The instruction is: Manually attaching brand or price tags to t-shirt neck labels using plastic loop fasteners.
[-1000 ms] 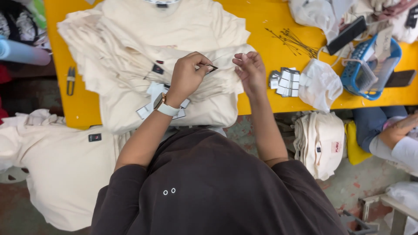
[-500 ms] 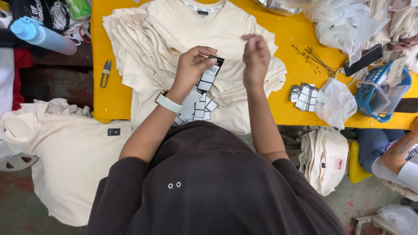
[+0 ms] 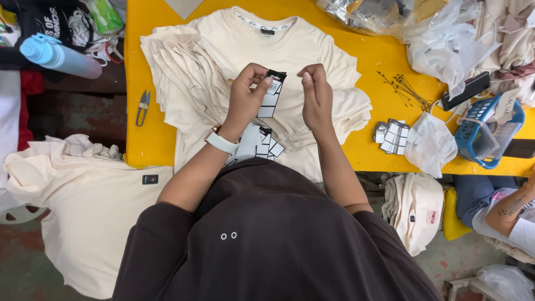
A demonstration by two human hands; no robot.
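Tags (image 3: 271,92) hung pinched in the left hand (image 3: 245,95) above the stacked cream shirts (image 3: 262,50) on the yellow table (image 3: 379,61), while the right hand (image 3: 315,92), fingertips pressed together, likely needed a steady, fine grip.

Both forearms reach forward, bare below dark pushed-up sleeves. The left hand (image 3: 245,100) is raised, thumb and fingers pinched together, a watch on its wrist. The right hand (image 3: 316,96) is level beside it, fingers curled inward.

left hand (image 3: 245,100) pinches hang tag (image 3: 271,92) (black-white) | right hand (image 3: 316,95) beside | cream shirts (image 3: 245,50) beneath
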